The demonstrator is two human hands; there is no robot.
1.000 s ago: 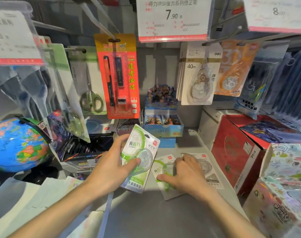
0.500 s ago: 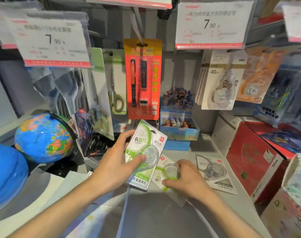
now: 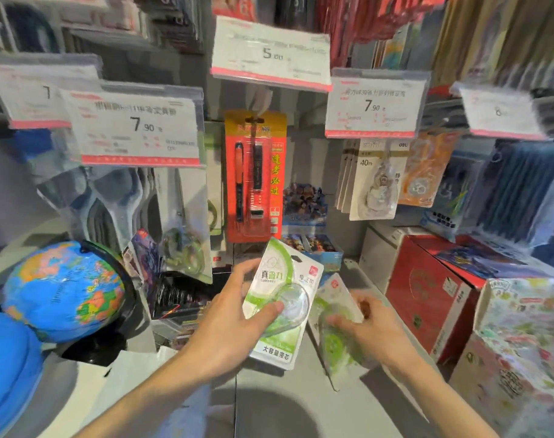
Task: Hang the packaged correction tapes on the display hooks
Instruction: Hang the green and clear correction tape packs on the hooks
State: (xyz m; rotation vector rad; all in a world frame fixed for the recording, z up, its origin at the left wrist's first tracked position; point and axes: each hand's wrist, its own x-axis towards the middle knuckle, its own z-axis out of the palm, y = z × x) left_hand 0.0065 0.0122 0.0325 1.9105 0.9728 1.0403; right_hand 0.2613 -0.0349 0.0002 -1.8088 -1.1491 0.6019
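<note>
Now | your left hand grips one green correction tape pack; right hand closes on a blurred second pack above the shelf | likely light stiff card, slick blister: pinch edges, keep hang-holes clear.

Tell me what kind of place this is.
Most likely a stationery shop aisle: price tags clipped on display hooks, packaged correction tapes hanging beneath them, and a globe on the shelf.
</note>
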